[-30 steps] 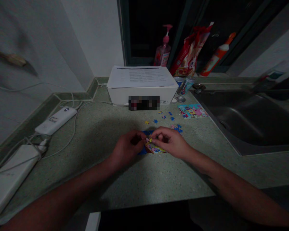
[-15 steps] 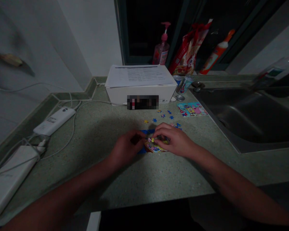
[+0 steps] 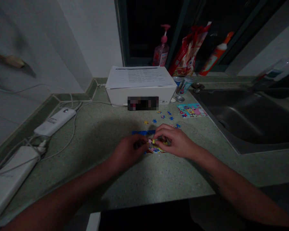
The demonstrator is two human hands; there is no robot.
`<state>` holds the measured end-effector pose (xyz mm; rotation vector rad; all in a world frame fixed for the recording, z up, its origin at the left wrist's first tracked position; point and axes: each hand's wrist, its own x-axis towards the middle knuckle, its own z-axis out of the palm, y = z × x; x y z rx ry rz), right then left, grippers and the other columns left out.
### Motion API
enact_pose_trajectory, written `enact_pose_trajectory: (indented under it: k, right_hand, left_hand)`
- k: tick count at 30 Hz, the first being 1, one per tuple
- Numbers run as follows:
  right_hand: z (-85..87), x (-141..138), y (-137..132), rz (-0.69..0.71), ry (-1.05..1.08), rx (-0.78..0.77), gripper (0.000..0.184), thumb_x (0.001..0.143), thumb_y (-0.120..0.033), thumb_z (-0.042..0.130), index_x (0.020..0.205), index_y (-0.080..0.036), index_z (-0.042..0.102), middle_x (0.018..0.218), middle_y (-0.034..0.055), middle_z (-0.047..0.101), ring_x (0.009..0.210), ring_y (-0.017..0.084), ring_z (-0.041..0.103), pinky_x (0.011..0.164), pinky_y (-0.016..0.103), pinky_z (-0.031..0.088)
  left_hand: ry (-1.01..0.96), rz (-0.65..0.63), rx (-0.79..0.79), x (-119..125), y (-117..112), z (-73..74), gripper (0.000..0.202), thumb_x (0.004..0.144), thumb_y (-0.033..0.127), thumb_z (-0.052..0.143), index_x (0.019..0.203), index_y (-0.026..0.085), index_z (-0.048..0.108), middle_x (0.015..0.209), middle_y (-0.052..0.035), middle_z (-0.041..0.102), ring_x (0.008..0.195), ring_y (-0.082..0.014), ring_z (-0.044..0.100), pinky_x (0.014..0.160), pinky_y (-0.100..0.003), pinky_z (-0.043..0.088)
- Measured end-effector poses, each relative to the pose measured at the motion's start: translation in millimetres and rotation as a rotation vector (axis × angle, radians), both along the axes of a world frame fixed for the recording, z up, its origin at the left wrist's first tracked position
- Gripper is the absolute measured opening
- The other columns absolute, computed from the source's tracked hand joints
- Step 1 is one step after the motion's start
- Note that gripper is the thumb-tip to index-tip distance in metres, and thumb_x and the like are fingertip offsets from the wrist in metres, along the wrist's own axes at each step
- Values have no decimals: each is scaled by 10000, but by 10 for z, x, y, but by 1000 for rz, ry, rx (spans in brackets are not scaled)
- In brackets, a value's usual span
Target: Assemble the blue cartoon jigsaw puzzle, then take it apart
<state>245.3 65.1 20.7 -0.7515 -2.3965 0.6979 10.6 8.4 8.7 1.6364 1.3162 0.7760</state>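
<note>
My left hand (image 3: 128, 151) and my right hand (image 3: 173, 140) meet over a small colourful jigsaw puzzle (image 3: 153, 148) on a blue backing (image 3: 142, 132) on the green countertop (image 3: 106, 134). The fingers of both hands are curled and pinch small puzzle pieces (image 3: 151, 141) between them, just above the puzzle. Several loose blue and yellow pieces (image 3: 162, 117) lie scattered behind my hands. A printed picture card (image 3: 191, 110) lies further back right.
A white box (image 3: 141, 85) topped with a printed sheet stands at the back. Behind it are a pink pump bottle (image 3: 161, 51), a red bag (image 3: 190, 51) and an orange bottle (image 3: 215, 54). A steel sink (image 3: 250, 118) lies right. White chargers (image 3: 55, 121) and cables lie left.
Both hands have stayed together over the puzzle, shifting slightly toward me. The blue backing now shows more behind my fingers, and the pinched pieces sit between the fingertips.
</note>
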Motion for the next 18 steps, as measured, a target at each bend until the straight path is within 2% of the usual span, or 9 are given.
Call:
enact_pose_trajectory:
  k: [3, 6, 10, 18]
  right_hand:
    - [7, -40, -56, 9, 23, 20, 115, 942, -208, 650, 1053, -230, 674, 1071, 41, 668, 748, 121, 626, 671, 271, 504]
    - [2, -67, -88, 5, 15, 71, 100, 966, -237, 637, 1062, -227, 666, 1079, 50, 683, 789, 136, 654, 691, 281, 521]
    - [-9, -78, -96, 3, -42, 168, 148, 1005, -281, 606, 1128, -229, 669, 1108, 67, 697, 958, 186, 696, 784, 314, 556]
    - [2, -61, -87, 6, -69, 267, 160, 1020, -291, 569, 1106, -221, 684, 1084, 68, 718, 950, 190, 705, 761, 311, 555]
  left_hand:
    - [-130, 13, -93, 3, 13, 13, 168, 890, 341, 663, 920, 194, 740, 894, -63, 783, 813, -209, 719, 777, -352, 556]
    - [-178, 44, -125, -6, 25, 40, 168, 874, 356, 674, 859, 195, 722, 852, -55, 770, 785, -201, 704, 770, -354, 554]
    - [-223, 40, -147, -15, 32, 80, 192, 882, 377, 673, 821, 198, 709, 770, -44, 751, 713, -189, 682, 742, -356, 557]
    - [-285, 6, -193, -2, 38, 89, 193, 877, 371, 693, 832, 187, 725, 820, -71, 779, 747, -210, 711, 778, -373, 573]
